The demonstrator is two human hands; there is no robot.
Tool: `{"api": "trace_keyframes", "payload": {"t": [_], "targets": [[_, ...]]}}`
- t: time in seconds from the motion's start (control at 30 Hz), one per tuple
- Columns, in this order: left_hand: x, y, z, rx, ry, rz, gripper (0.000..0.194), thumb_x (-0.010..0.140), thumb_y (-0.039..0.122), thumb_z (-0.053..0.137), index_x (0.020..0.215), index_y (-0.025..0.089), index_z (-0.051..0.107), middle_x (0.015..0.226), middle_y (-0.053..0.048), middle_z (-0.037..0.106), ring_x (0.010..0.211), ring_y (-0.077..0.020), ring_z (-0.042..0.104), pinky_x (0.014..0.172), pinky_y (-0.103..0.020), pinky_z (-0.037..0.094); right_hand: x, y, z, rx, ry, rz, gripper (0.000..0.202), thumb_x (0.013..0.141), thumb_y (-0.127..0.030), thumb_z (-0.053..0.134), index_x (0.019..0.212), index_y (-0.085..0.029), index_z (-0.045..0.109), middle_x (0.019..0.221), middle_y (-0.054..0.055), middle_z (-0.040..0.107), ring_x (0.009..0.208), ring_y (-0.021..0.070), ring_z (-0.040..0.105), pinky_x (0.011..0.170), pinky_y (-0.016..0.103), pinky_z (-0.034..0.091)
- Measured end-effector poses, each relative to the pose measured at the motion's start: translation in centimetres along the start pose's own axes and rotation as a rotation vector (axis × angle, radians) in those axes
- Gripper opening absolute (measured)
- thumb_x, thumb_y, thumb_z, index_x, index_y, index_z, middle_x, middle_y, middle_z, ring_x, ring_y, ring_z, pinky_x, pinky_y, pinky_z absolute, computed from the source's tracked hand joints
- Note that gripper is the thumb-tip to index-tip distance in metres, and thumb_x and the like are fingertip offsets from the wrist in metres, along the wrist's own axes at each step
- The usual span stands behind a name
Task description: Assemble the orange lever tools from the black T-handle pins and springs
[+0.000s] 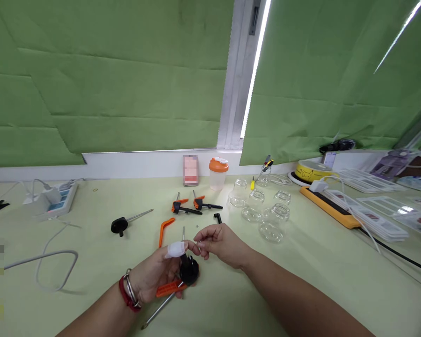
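Observation:
My left hand (161,271), with a white wrap on its thumb, is closed round a black round tool part (189,270) with an orange handle (170,288). A metal rod (161,311) slants down-left below it. My right hand (222,243) pinches something small near the left fingertips, too small to make out. An orange curved lever (165,230) lies just beyond my left hand, and a short black piece (217,218) lies beyond the right. Two orange and black clamps (185,207) (206,204) rest farther back.
A black-headed tool with a metal rod (119,226) lies at left. Several glass jars (272,224) stand at right, near an orange power strip (330,208). An orange-lidded cup (218,175) and a phone (190,170) are at the back. White cables (58,252) cross the left side.

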State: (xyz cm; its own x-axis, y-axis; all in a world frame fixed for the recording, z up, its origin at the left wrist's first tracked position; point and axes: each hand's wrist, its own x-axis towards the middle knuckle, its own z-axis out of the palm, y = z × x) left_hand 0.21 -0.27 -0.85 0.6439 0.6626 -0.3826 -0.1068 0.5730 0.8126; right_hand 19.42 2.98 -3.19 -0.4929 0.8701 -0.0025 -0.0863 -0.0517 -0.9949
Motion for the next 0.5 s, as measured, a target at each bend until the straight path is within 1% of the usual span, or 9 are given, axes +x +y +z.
{"api": "trace_keyframes", "payload": {"t": [0.1,0.23,0.37,0.5], "targets": [[0.1,-0.2,0.0,-0.025,0.009,-0.002,0.039,0.071,0.047,0.06,0.099,0.02,0.049,0.086,-0.009,0.065,0.072,-0.0243,0.063,0.043,-0.023,0.047,-0.5,-0.3,0.6,0.029,-0.07,0.007,0.025,0.068,-0.032,0.073,0.081,-0.012,0.067,0.068,0.001,0.062,0.053,0.0093,0.054,0.057,0.028,0.046],[0.2,-0.2,0.1,-0.029,-0.032,0.023,0.04,0.068,0.046,0.064,0.096,0.021,0.05,0.093,-0.009,0.062,0.072,-0.0227,0.062,0.04,-0.02,0.045,-0.7,-0.2,0.9,-0.032,-0.078,0.014,0.018,0.069,-0.027,0.07,0.079,-0.013,0.066,0.06,-0.002,0.059,0.052,0.0096,0.054,0.056,0.027,0.045],[0.2,-0.3,0.2,-0.004,-0.035,0.033,0.036,0.07,0.043,0.063,0.096,0.021,0.051,0.086,-0.006,0.059,0.07,-0.0205,0.06,0.042,-0.021,0.045,-0.7,-0.5,1.1,-0.048,-0.091,-0.026,0.009,0.069,-0.018,0.067,0.077,-0.014,0.065,0.062,-0.002,0.059,0.054,0.0091,0.053,0.057,0.025,0.045],[0.2,-0.5,0.2,0.032,-0.032,0.062,0.034,0.071,0.042,0.062,0.096,0.021,0.053,0.077,-0.003,0.054,0.068,-0.0186,0.057,0.045,-0.022,0.045,-0.7,-0.7,1.5,-0.056,-0.123,-0.108,0.008,0.067,-0.011,0.066,0.074,-0.015,0.064,0.075,-0.001,0.062,0.068,0.0107,0.057,0.065,0.025,0.047]]}}
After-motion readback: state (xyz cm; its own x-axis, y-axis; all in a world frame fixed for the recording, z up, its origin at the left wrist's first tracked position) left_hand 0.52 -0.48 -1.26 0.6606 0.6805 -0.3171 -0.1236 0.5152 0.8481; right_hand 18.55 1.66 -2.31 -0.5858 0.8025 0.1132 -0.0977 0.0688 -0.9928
